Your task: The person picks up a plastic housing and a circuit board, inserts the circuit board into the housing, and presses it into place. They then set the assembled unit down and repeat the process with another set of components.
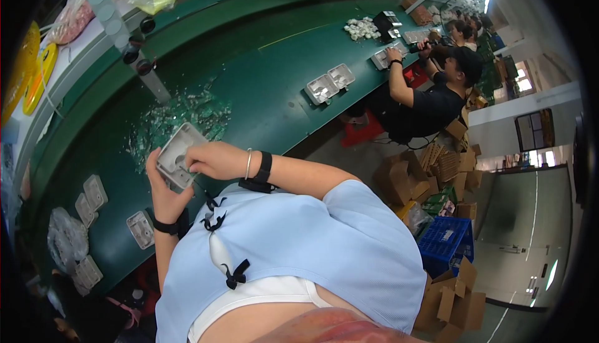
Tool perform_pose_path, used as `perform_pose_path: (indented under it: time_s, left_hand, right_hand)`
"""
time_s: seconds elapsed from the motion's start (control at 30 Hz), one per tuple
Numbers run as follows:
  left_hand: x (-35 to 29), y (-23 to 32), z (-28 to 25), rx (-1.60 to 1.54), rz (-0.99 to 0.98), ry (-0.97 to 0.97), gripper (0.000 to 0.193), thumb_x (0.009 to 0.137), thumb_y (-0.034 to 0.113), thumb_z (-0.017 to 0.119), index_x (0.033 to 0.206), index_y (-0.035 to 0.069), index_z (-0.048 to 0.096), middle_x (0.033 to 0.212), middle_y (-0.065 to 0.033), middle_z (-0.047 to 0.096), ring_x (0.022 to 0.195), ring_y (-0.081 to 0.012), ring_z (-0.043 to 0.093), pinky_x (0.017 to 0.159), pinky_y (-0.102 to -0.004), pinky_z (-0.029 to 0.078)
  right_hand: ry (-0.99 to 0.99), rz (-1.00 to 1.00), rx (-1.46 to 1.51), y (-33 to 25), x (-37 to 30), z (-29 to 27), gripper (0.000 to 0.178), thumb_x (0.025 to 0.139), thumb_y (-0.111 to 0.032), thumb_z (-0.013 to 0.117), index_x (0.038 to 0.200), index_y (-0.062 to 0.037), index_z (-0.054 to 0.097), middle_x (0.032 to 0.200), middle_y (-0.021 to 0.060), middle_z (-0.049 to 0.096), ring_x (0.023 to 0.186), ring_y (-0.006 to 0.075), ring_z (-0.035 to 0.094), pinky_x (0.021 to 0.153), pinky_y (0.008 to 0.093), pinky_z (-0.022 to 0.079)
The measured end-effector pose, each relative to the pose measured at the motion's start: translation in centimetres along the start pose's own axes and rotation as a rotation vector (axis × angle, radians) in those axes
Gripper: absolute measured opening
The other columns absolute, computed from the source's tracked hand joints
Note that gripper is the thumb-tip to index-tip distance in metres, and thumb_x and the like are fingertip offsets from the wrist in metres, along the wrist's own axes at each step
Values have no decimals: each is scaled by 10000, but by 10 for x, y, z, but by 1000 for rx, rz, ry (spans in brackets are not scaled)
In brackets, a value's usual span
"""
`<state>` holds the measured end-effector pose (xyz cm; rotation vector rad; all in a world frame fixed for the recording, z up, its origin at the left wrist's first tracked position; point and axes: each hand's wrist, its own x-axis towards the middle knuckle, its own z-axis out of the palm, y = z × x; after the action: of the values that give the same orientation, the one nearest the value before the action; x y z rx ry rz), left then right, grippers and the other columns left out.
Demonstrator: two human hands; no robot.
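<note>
Casing (186, 136) supported from one side.
Left hand (167, 197) clamps its edge before scattered clear pieces (190, 113) on the green table (268, 87); right hand's (215, 160) fingertips bunch inside, any grip hidden. Uneven pressure could tip it loose.

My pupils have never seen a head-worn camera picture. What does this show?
No robot here: a fisheye camera worn on the head of a person in light blue looks down, bending straight edges. The bare left hand holds a pale grey, rectangular, open plastic-looking housing; the right hand reaches into it, though what it touches is unclear. On the green work surface lie a heap of small, shiny, clear-looking pieces and more pale grey housings. Farther right, a co-worker in dark clothes is at the same surface.
</note>
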<state>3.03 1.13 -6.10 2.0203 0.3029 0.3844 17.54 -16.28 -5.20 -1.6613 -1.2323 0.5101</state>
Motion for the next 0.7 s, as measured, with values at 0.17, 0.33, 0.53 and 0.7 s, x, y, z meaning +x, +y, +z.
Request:
perform_pose_path:
  time_s: [0.17, 0.33, 0.53, 0.7]
  left_hand:
    - [7, -8, -5, -77, 173, 15, 966, 666, 106, 790, 1529, 33, 361, 1496, -179, 415, 1378, -321, 480, 1148, -409, 406]
    - [3, -13, -12, -42, 75, 50, 1014, 652, 93, 815, 1544, 68, 335, 1462, -157, 454, 1322, -294, 551, 1065, -406, 498]
    - [0, 2, -19, -247, -45, 35, 1060, 662, 26, 805, 1568, 84, 257, 1442, -158, 485, 1178, -277, 682, 937, -381, 604]
    - [-1, -3, -23, -342, -86, 57, 1088, 659, 13, 812, 1571, 71, 222, 1452, -182, 481, 1164, -290, 695, 926, -378, 614]
  right_hand:
    - [47, 33, 16, -3, 1, -1, 130, 941, -129, 709, 1053, -72, 675, 948, 149, 706, 875, 341, 698, 761, 395, 550]
    - [81, -86, -18, -6, 2, -6, 139, 893, -23, 743, 1028, -40, 717, 996, 108, 726, 953, 292, 703, 849, 355, 549]
    - [25, -211, 29, -4, 4, -4, 136, 853, 2, 769, 976, -41, 731, 1057, 86, 741, 1025, 270, 695, 933, 366, 527]
    - [21, -274, 55, -4, 9, 2, 122, 828, -7, 792, 933, -42, 740, 1041, 72, 745, 1057, 267, 683, 949, 371, 521]
